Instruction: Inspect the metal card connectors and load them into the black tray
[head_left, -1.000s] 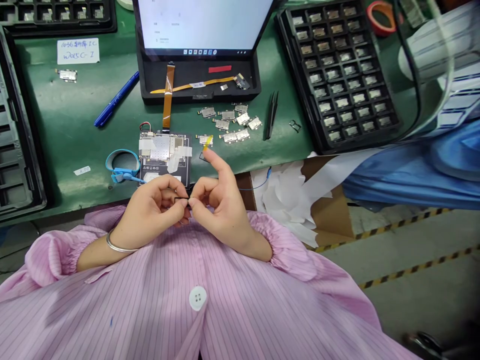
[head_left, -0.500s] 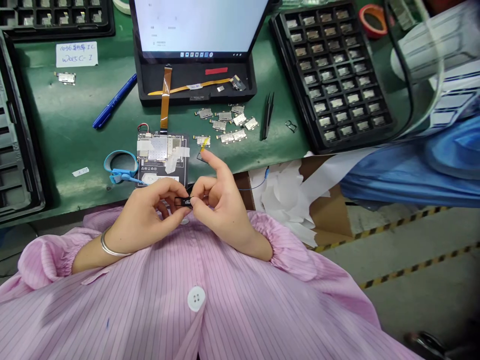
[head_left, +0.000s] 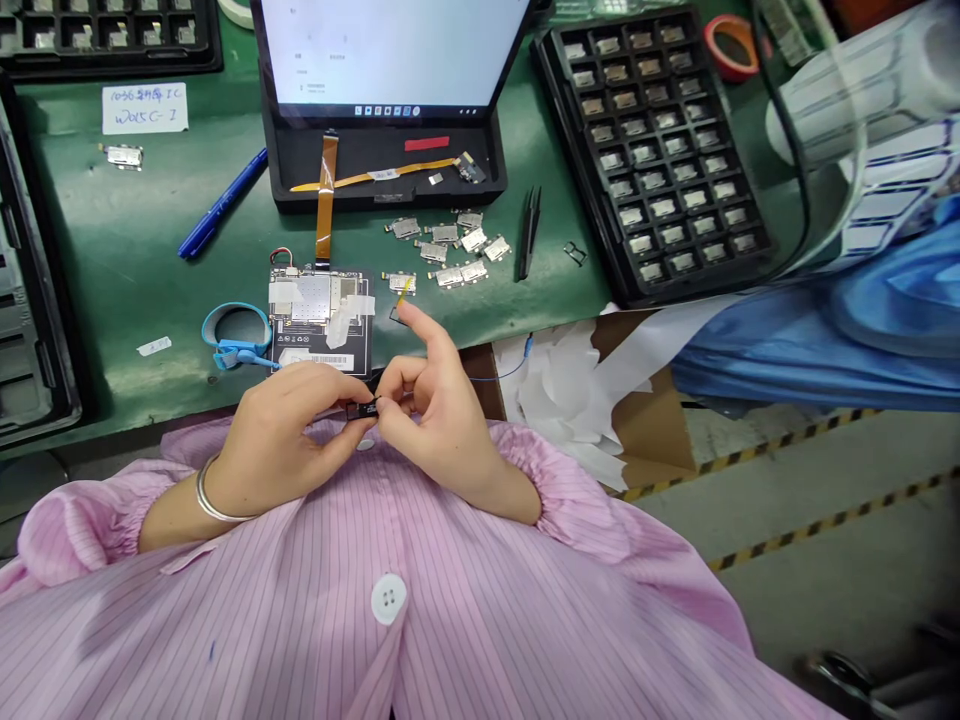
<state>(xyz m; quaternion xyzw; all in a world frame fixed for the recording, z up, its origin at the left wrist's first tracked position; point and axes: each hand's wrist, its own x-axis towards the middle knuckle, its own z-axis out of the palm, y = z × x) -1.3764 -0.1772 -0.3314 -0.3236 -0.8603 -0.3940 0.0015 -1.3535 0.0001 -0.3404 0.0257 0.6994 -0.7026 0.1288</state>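
A small black part (head_left: 361,408) is being pinched between the closed fingertips of the left hand (head_left: 289,425) and the right hand (head_left: 431,415), just in front of the circuit board (head_left: 321,315). Light pressure on its edges alone is being judged wisest. Silvery metal parts (head_left: 664,207) are being held singly in the pockets of a black compartment tray (head_left: 697,287), well right of the board.

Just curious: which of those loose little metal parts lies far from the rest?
The metal part at far left, below the handwritten label; the other parts cluster near the tweezers.
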